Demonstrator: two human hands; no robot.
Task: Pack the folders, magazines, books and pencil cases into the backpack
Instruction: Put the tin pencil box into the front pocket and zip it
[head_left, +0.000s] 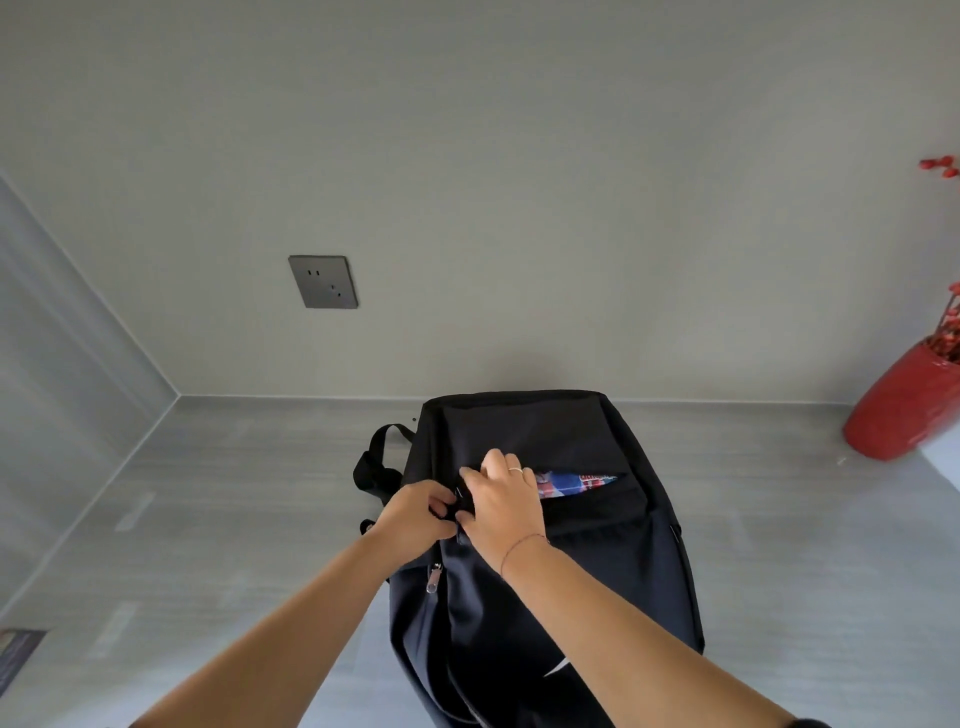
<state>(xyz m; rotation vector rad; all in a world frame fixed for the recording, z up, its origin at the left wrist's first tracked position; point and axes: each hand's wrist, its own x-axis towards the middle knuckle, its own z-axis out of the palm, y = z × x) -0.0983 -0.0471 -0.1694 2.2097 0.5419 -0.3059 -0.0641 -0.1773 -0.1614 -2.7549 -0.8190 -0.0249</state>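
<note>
A black backpack lies on the grey table, its top toward the wall. Its front pocket is partly open, and a blue, red and white patterned item shows in the slit. My left hand pinches the pocket's left end, fingers curled on the fabric by the zipper. My right hand lies over the same spot, thumb and fingers gripping the pocket's edge, and it hides the zipper pull. A second metal zipper pull hangs on the bag's left side.
A red vase with red berry stems stands at the right by the wall. A dark wall socket is above the table at the left. A printed item's corner shows at the lower left edge. The bag's strap sticks out left.
</note>
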